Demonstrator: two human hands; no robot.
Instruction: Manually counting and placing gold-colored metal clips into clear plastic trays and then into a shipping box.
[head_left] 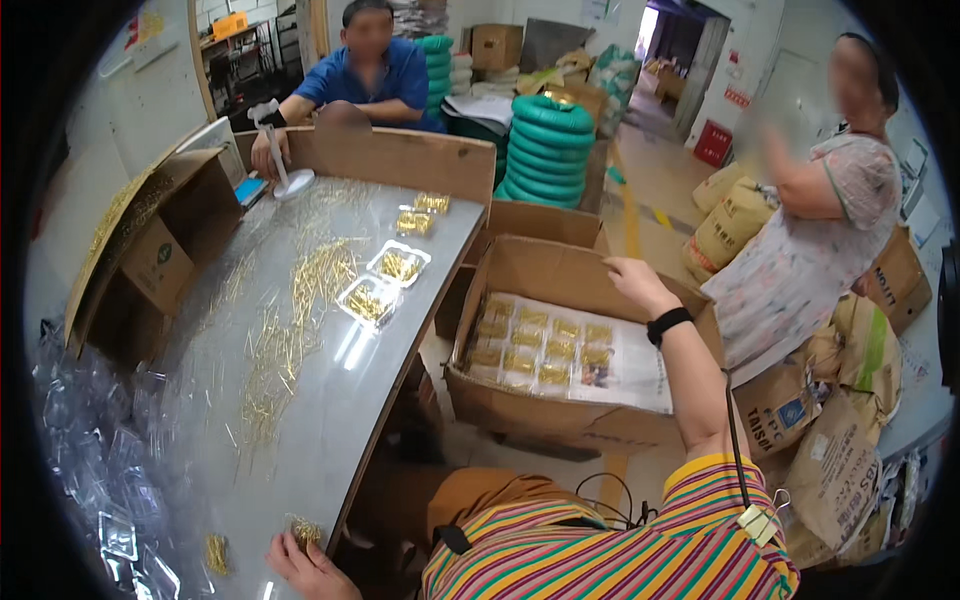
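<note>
At the near end of the grey table (420,290), my left hand (308,572) has its fingers closed round a small bundle of thin gold-coloured metal pins (303,530). A similar bundle of gold pins (216,553) lies just left of it. My right hand (640,287), with a black band at the wrist, reaches over the far right part of an open cardboard box (540,400). Its fingers are loosely bent and apart, with nothing visible in them. Inside the box, clear packs of gold pins (565,352) lie in rows on a printed paper sheet (635,368).
Loose gold pins (280,350) are strewn along the table. Clear trays of pins (368,300) lie near its right edge, empty clear trays (110,450) at the left. One person (370,85) sits beyond the table; another (800,220) stands right, near sacks (830,470). Green coils (548,150) are stacked behind.
</note>
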